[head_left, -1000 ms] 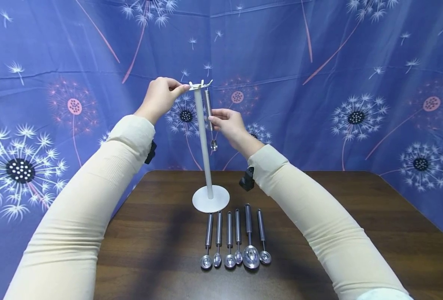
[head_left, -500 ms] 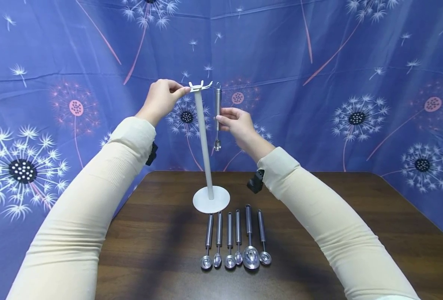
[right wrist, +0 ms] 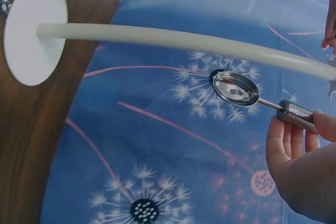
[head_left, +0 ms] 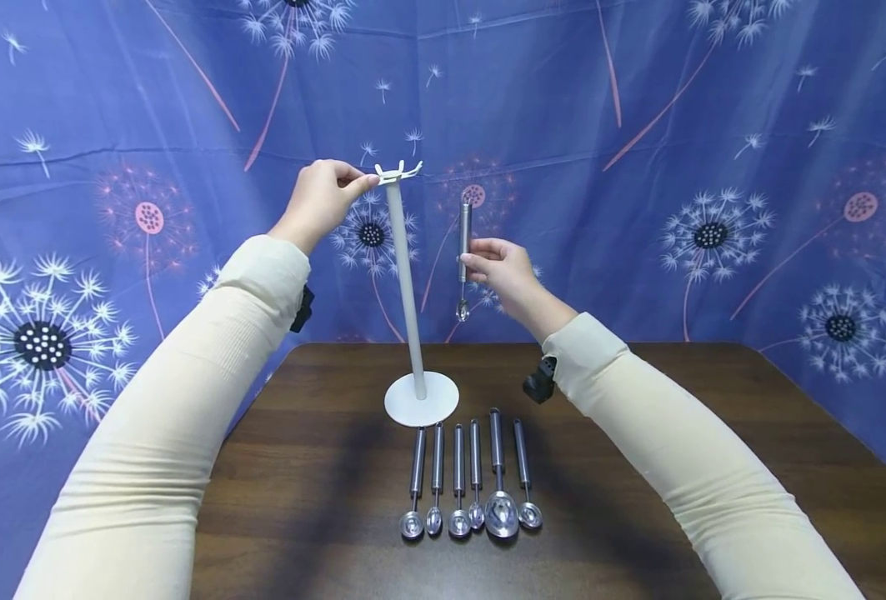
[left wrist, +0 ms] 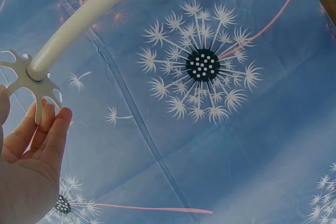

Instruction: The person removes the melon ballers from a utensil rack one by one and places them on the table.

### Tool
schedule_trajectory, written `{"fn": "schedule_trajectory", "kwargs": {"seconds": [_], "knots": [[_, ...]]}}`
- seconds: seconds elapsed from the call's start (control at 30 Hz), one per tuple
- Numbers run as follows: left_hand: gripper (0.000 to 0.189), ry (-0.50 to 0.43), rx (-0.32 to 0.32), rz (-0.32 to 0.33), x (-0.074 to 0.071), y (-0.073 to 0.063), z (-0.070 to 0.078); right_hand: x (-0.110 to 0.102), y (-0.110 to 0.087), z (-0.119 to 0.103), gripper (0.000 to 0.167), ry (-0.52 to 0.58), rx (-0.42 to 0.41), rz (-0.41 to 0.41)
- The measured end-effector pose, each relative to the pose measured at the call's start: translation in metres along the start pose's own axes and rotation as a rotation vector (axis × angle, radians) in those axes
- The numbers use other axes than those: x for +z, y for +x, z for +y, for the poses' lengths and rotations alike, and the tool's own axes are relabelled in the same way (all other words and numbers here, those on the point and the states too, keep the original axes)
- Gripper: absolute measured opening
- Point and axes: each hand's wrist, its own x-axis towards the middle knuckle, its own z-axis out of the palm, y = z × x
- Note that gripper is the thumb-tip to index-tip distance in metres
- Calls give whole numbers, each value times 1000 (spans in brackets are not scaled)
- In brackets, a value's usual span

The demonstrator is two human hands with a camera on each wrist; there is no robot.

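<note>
My left hand (head_left: 321,198) pinches one hook of the white stand's hooked top (head_left: 399,173); the left wrist view shows fingertips behind that hook (left wrist: 38,109). In my right hand (head_left: 508,273) is a steel melon baller (head_left: 465,229), gripped between thumb and fingers by its handle. It stands upright in the air right of the stand's pole (head_left: 407,283), bowl down and hanging loop up, apart from the hooks. Its shiny oval bowl (right wrist: 236,88) faces the right wrist camera. No utensil hangs on the hooks that I can see.
Several more steel scoops (head_left: 459,475) lie side by side on the brown wooden table (head_left: 638,483), handles pointing away. The stand's round white base (head_left: 422,408) sits just behind them. A blue dandelion-print cloth (head_left: 600,208) hangs behind the table.
My right hand has moved right and slightly down, carrying the melon baller away from the hook it was beside. My left hand stays on the stand's top.
</note>
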Motion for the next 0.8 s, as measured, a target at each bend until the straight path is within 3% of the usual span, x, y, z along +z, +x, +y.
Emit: {"fn": "schedule_trajectory", "kwargs": {"seconds": [0.47,0.8], "knots": [[45,17,4,12,-1,-2,3,-34,-20,31,42,-72,88,-25],[44,36,5,-23,-1,-2,4,-57,-34,48,43,-126,161,5]]}}
